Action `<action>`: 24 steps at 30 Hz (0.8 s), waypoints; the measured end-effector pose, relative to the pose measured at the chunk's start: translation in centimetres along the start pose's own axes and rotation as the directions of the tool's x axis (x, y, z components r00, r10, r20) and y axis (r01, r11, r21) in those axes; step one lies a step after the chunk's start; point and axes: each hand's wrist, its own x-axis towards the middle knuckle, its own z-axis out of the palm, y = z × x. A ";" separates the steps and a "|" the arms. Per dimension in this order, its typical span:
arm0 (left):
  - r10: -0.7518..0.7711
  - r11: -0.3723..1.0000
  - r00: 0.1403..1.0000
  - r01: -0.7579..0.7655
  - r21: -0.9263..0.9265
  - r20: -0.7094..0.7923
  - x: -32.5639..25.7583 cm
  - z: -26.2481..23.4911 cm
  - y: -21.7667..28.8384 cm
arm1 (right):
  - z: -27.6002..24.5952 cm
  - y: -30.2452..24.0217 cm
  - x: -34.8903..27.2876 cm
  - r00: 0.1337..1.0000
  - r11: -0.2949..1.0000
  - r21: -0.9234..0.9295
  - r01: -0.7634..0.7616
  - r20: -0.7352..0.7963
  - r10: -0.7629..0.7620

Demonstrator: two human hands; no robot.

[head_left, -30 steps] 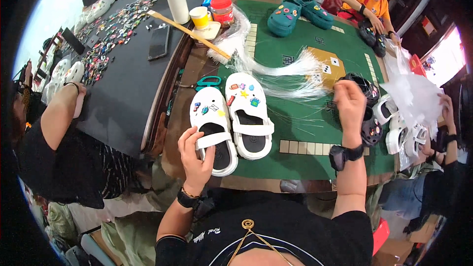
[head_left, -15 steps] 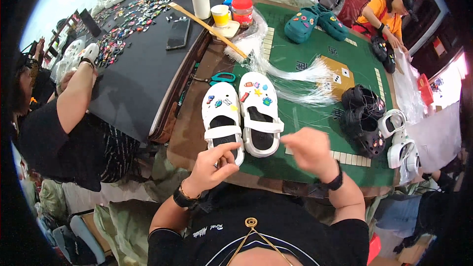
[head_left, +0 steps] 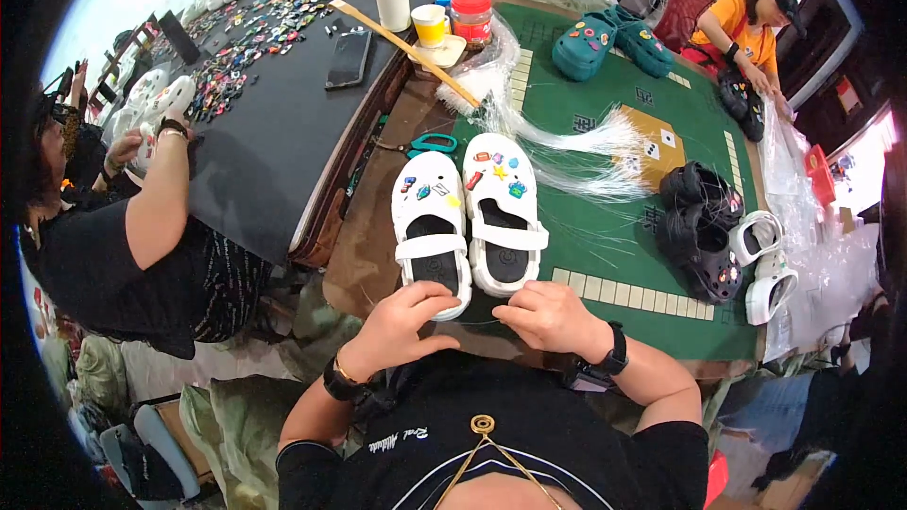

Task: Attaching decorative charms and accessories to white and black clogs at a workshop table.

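Two white clogs [head_left: 501,198] stand side by side before me, toes away, colourful charms on their uppers and black insoles inside. My left hand [head_left: 402,323] has its fingers bent over the heel of the left white clog [head_left: 430,250]; the thumb sticks out just below it. My right hand [head_left: 548,321] is closed in a pinch close behind the right clog's heel. A faint thin strand seems to run between my hands, too fine to make out surely. Beyond the toes lies a bundle of clear white strands [head_left: 590,151].
Teal-handled scissors [head_left: 430,144] lie beyond the left clog. A wooden-handled brush [head_left: 406,52] lies behind them. Black clogs [head_left: 704,236] and white sandals [head_left: 770,264] stand right, teal clogs [head_left: 586,45] at the back. Co-workers sit left and far right; charms [head_left: 246,47] cover the grey table.
My right hand has come left and down to the clogs' heels, its fingers now pinched. My left hand has shifted slightly, its thumb now spread below the heel.
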 end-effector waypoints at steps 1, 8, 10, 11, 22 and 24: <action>0.003 0.999 1.000 -0.003 0.040 0.012 -0.3 0.1 -0.2 | 0.2 0.1 -0.2 1.000 1.000 0.012 -0.009 -0.002 0.009; 0.003 0.982 1.000 -0.005 0.190 0.011 -1.2 -0.2 0.0 | 0.6 -0.1 -1.0 0.999 0.994 0.106 -0.032 -0.014 0.034; -0.047 0.990 0.999 0.048 0.134 -0.015 -1.2 -0.3 0.9 | 0.4 -0.4 -0.9 0.999 0.989 0.147 -0.031 -0.013 0.033; -0.049 0.989 0.999 0.051 0.136 -0.016 -1.5 -0.3 0.9 | 0.3 -0.7 -0.8 0.999 0.982 0.186 -0.031 -0.012 0.033; -0.149 0.947 0.987 0.158 0.279 -0.053 -4.8 -3.1 0.3 | -0.1 -0.1 -1.5 0.993 0.980 0.171 -0.106 -0.032 0.113; -0.145 0.940 0.987 0.161 0.301 -0.076 -4.7 -3.8 1.2 | 0.0 0.4 -1.6 0.991 0.981 0.151 -0.125 -0.034 0.132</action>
